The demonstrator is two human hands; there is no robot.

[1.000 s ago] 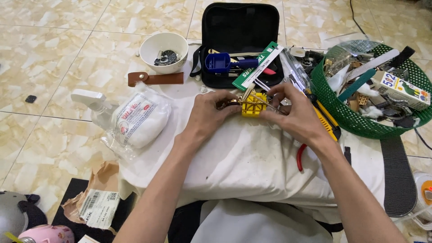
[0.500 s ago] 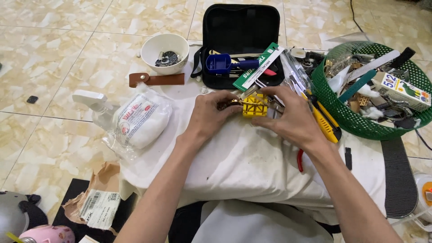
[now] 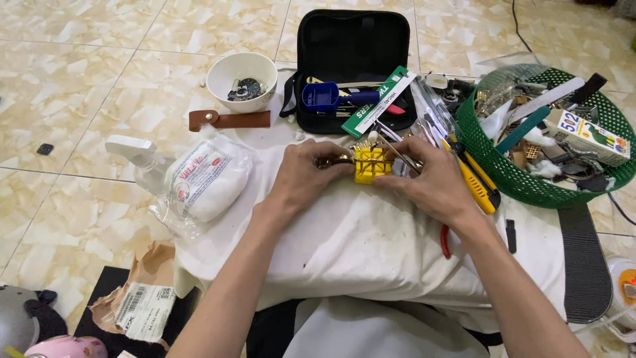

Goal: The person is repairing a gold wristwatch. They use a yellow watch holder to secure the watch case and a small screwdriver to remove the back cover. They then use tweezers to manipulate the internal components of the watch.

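A small yellow slotted block rests on a white cloth spread over my lap. My left hand grips the block's left side and pinches a gold-coloured metal band against it. My right hand holds the block's right side, its fingers also around a thin metal tool that slants across the block's top. Whether the band sits in a slot is hidden by my fingers.
A black zip tool case lies open behind the block, holding a blue tool. A white bowl, a brown leather strap, a bag of cotton, a yellow knife and a green basket of tools surround the cloth.
Both hands and the yellow block have shifted slightly toward me on the cloth. My right hand now lies lower and closes tighter over the block's right side.
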